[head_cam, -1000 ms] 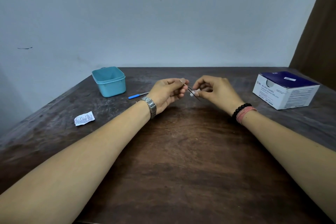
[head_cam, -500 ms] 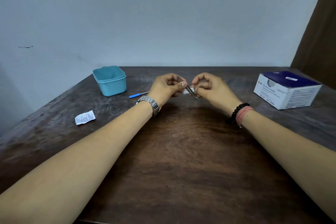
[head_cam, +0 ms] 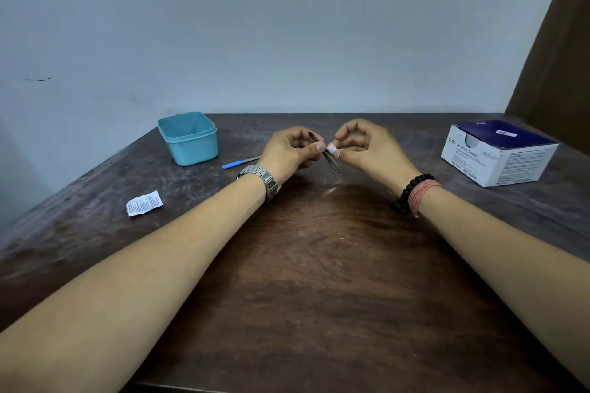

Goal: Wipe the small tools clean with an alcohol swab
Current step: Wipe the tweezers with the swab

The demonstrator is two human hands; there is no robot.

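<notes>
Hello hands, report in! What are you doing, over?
Left hand grips tweezers. Right hand pinches white swab against them. Blue-handled tool waits by teal tub. Nothing blocking.

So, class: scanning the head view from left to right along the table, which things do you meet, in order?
Torn wrapper → teal tub → blue-handled tool → left hand holding tweezers → right hand pinching the swab → alcohol swab box.

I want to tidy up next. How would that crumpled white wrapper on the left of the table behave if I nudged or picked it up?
The torn white printed wrapper looks thin and creased, so probably floppy and very light. Lying loose on the dark wooden table, it would likely slide or flutter rather than roll.
</notes>
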